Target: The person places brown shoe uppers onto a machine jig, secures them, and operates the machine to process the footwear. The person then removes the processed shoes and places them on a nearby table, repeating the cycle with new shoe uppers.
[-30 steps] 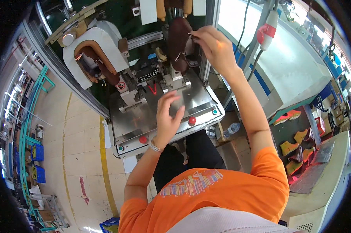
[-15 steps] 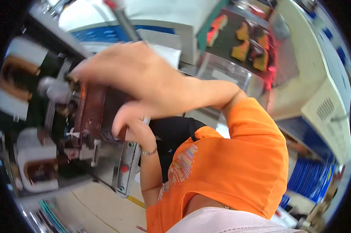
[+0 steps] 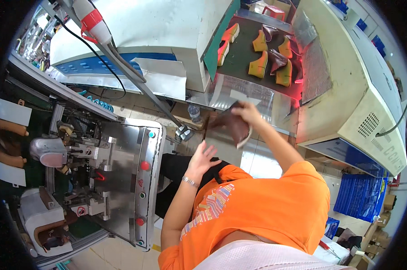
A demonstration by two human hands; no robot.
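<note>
A dark brown leather shoe upper point(image 3: 234, 128) with a pale lower edge hangs from my right hand point(image 3: 247, 113), whose fingers are closed on its top. It is somewhat blurred, and part of it fades into the motion. My left hand point(image 3: 202, 159) is empty, fingers spread, to the left of the upper and apart from it. Both hands are over the gap between the metal machine point(image 3: 122, 180) on the left and the conveyor point(image 3: 237, 74) at the far right. On the machine, one pad-topped form point(image 3: 50, 153) stands bare.
Yellow-soled shoes point(image 3: 258, 65) lie on the dark belt under red light. A cream oven housing point(image 3: 352, 103) rises at the right. Buttons line the machine's panel point(image 3: 142, 195). A slanting pole point(image 3: 136, 76) crosses the far left, with a bottle point(image 3: 194, 113) near its foot. Blue crates point(image 3: 359, 195) are stacked right.
Both hands have left the machine and moved right. The brown upper has come away from the machine in my right hand, while my left hand has drawn apart from it.
</note>
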